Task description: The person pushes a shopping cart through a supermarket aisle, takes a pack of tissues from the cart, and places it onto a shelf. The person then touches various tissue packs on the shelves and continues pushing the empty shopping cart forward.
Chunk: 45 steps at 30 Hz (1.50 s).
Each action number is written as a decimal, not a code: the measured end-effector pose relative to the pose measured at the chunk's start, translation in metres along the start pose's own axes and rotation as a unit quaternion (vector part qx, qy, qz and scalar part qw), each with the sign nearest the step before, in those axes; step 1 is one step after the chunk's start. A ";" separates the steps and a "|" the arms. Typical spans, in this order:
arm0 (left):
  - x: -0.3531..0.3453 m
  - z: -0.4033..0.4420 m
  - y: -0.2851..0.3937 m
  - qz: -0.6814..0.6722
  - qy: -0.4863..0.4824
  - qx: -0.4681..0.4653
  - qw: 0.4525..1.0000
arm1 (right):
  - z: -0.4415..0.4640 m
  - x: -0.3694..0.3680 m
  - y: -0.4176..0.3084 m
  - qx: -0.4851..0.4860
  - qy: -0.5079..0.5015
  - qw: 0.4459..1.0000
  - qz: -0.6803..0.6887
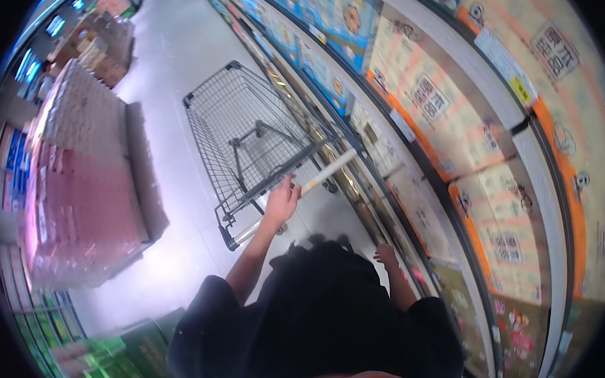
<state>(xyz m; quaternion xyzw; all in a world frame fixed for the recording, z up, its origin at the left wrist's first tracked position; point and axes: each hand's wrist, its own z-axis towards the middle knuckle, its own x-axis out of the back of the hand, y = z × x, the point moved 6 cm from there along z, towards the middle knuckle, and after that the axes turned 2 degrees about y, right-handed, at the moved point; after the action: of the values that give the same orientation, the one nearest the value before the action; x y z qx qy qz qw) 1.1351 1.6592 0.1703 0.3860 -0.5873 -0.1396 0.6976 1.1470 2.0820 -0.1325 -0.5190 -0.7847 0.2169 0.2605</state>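
A wire shopping cart with nothing in its basket stands ahead, its pale handle towards me. My left hand is at the middle of that handle, fingers wrapped over it. My right hand hangs low beside the shelves on the right, off the cart, with its fingers partly spread and nothing visible in it. Packs in cream and orange wrapping fill the shelves next to it.
Tall shelving runs along the right side, with blue packs farther up. Left of the cart stands a wrapped pinkish stack, with cartons beyond it. Green boxes are at the lower left. Pale floor stretches ahead.
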 end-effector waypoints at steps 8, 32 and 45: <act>0.008 -0.009 -0.010 0.069 0.117 0.047 0.990 | -0.043 -0.064 -0.228 0.378 -0.104 0.919 0.045; 0.076 -0.016 -0.051 0.091 0.269 0.097 0.954 | -0.073 -0.206 -0.459 0.529 0.144 0.777 -0.310; 0.138 0.048 -0.116 0.068 0.273 0.027 0.959 | -0.025 -0.297 -0.505 0.530 0.153 0.730 -0.403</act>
<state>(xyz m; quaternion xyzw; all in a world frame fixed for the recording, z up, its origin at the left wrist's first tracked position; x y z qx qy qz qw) 1.1576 1.4747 0.1878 0.3871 -0.4034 0.0346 0.8284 0.9050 1.6231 0.1412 0.0420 -0.6274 0.3902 0.6726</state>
